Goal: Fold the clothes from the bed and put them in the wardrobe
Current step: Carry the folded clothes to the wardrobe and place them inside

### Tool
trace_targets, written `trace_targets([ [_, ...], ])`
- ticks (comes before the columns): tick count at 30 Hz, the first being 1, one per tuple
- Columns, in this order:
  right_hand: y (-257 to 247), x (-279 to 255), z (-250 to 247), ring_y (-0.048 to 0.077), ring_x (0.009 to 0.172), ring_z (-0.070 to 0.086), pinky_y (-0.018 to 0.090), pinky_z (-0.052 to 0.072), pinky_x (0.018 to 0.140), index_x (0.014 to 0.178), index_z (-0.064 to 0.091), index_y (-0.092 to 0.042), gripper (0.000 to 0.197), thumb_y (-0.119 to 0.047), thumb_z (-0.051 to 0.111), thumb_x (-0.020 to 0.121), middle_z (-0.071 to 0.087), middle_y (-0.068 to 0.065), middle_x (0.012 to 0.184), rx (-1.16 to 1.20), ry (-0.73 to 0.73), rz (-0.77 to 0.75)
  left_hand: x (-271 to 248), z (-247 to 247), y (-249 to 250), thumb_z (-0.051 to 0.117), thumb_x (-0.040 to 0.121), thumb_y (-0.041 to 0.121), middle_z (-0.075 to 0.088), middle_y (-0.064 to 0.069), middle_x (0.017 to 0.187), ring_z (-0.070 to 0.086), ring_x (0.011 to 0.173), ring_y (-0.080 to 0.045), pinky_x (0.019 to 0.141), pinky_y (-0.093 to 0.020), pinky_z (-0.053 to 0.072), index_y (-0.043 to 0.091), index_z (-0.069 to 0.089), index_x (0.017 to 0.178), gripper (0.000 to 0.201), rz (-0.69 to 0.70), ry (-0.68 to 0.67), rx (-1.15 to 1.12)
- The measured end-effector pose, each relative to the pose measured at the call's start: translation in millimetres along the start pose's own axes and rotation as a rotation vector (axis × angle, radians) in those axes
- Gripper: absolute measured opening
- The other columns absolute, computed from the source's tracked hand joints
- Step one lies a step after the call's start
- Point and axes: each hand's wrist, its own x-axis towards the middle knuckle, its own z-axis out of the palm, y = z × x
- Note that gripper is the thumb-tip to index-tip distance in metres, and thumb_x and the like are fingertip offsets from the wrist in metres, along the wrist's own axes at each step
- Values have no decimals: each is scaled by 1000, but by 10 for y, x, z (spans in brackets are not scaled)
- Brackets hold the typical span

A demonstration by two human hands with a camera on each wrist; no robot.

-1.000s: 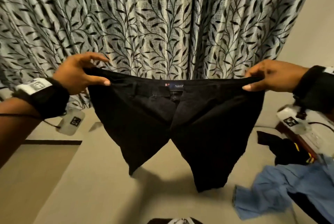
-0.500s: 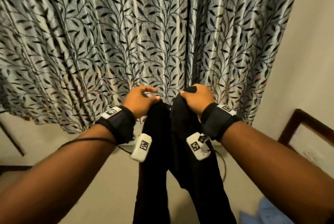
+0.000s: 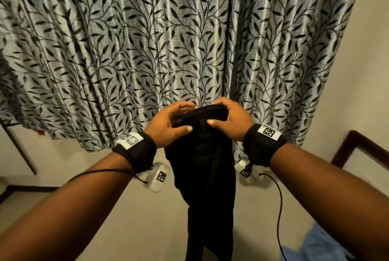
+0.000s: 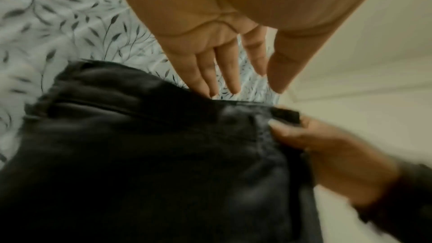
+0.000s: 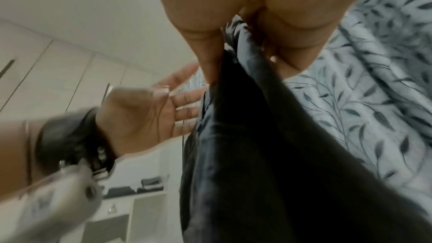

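The black trousers [image 3: 202, 166] hang in front of me, doubled lengthwise, their legs dropping toward the bed. My right hand [image 3: 230, 118] grips the bunched waistband, thumb on the near side and fingers curled over the top; the right wrist view shows that hand [image 5: 245, 34] pinching the trousers [image 5: 257, 154]. My left hand [image 3: 177, 118] is at the waistband's left end with its fingers spread. In the left wrist view this left hand [image 4: 222, 58] has straight fingers held just above the trousers [image 4: 151, 154], holding nothing.
A leaf-patterned curtain [image 3: 189, 39] hangs close behind the trousers. Under them lies the beige bed sheet [image 3: 147, 218], with a blue garment [image 3: 315, 246] at the lower right. A dark wooden frame [image 3: 347, 145] stands at the right. Pale wardrobe doors [image 5: 58, 62] and a shelf of folded dark clothes [image 5: 140, 186] show in the right wrist view.
The hands, first wide apart with the waistband stretched, came together and doubled the trousers. Since then the left hand has let go and opened; the right holds the waistband alone.
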Motion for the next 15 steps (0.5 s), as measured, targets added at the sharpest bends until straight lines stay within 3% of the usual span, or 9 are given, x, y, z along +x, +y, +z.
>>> trace_targets([
  [1,27,-14,-6,7,87,67,22,53,83,103,60,-21,32,-14,83,82,69,-6,95,96,15,11,-48,0,-79,85,81,19,62,3,134,59,125,-10,110,-39,48,24,59,130,56,63,0,206],
  [3,63,-43,16,8,86,68,28,56,85,102,62,-18,29,-7,82,83,71,-2,93,242,12,27,-133,87,-211,89,71,49,59,5,134,55,124,-9,107,-37,47,27,59,129,69,162,2,508],
  [5,26,-91,82,12,85,69,32,58,85,102,62,-13,27,-4,80,84,71,2,91,325,-32,33,-160,226,-242,82,71,61,61,4,122,57,111,-13,95,-33,49,25,60,125,69,223,104,570],
  [7,-27,-131,133,13,82,68,30,58,80,99,63,-11,19,-6,77,87,71,3,88,452,-48,37,-110,319,-228,76,74,61,61,2,108,58,96,-20,84,-34,50,25,60,110,53,315,207,577],
  [9,-67,-174,108,15,81,69,29,57,78,95,66,-8,17,-23,71,88,73,3,86,618,-20,54,-74,327,-212,75,78,55,61,0,107,60,94,-23,82,-35,51,26,57,98,39,395,201,557],
  [11,-17,-173,40,17,82,70,29,56,79,94,69,-6,37,-41,68,84,75,5,88,730,35,106,-76,292,-201,75,82,47,63,-2,112,62,100,-24,86,-36,52,21,59,96,33,441,169,470],
  [13,55,-181,-11,22,84,69,33,56,79,97,68,1,61,-57,72,79,73,11,91,689,93,118,-89,263,-133,73,85,40,65,-2,112,64,101,-23,86,-40,53,14,62,97,31,436,200,361],
  [15,83,-224,34,28,84,63,34,53,75,100,66,8,70,-60,71,83,67,19,91,606,90,68,-56,263,-40,71,86,39,65,1,114,64,102,-22,88,-39,53,18,61,99,26,403,244,341],
])
